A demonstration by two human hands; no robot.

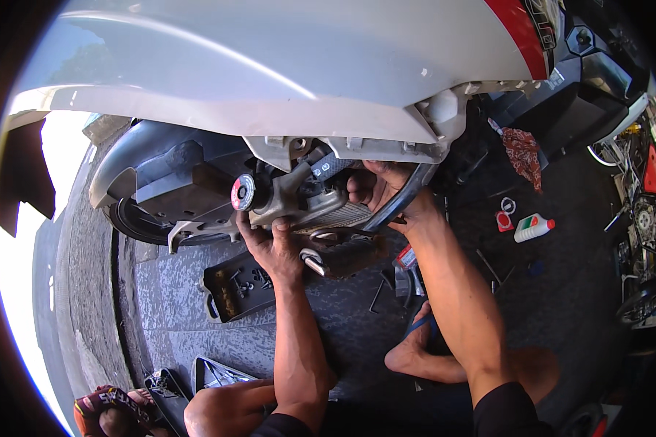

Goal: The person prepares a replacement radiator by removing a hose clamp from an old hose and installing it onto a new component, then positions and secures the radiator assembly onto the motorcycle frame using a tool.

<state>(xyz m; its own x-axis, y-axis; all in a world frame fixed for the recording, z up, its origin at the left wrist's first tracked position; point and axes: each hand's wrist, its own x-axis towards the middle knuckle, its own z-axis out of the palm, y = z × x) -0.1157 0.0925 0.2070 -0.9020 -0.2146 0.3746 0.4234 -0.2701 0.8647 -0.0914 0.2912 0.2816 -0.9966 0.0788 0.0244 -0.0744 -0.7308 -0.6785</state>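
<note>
A silver-grey scooter body panel spans the top of the view, with mechanical parts exposed beneath it. My left hand grips the lower edge of a cast metal bracket, thumb and index finger against it. Just above that index finger sits a round red-and-black disc. Under the panel's edge, my right hand reaches in behind a curved black tube. Its fingers are curled; what they hold, if anything, is hidden. A dark, rounded part with a metal end hangs between my forearms.
A black tray of bolts lies on the floor, left of my left forearm. Right of my right forearm are a white bottle with a red cap and several tools. A red patterned rag hangs nearby. Another person shows at lower left.
</note>
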